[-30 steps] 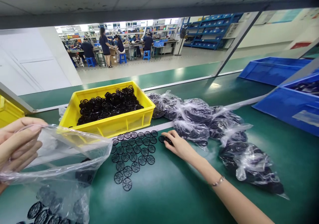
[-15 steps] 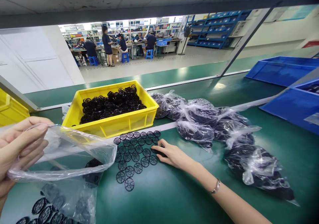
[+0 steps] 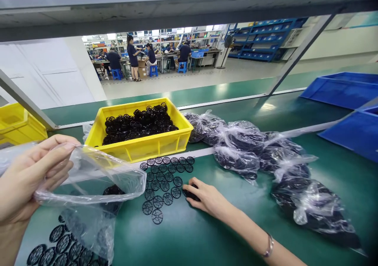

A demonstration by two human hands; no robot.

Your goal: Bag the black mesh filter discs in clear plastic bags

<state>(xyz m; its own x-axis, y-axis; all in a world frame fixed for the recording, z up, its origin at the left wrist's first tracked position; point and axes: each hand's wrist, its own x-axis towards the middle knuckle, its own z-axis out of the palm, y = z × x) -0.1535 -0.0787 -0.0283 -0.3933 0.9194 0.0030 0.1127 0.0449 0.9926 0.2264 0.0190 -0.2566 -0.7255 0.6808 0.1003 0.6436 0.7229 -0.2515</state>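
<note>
My left hand (image 3: 38, 175) pinches the rim of a clear plastic bag (image 3: 130, 184), whose mouth hangs open to the right; some black discs show dimly in or through it. Under the fingers of my right hand (image 3: 211, 201) are black spoked wheels (image 3: 191, 193), gripped just above the green table; how many is hidden. To the left of that hand, flat spoked wheels (image 3: 158, 201) lie in slanting rows. More black wheels (image 3: 63, 244) lie at the lower left, partly behind the bag. A silver bracelet (image 3: 268, 245) circles my right wrist.
A yellow bin (image 3: 147, 149) heaped with black wheels stands behind the rows. Several tied clear bags (image 3: 236, 159) of black parts line the right side. Blue bins (image 3: 339, 86) sit at the far right, another yellow bin (image 3: 20, 124) at the left. People work in the background.
My right hand has drawn slightly toward me, away from the rows, with wheels gathered in its fingers. Some wheels have gone from the rows' right side. The whole view has shifted a little.
</note>
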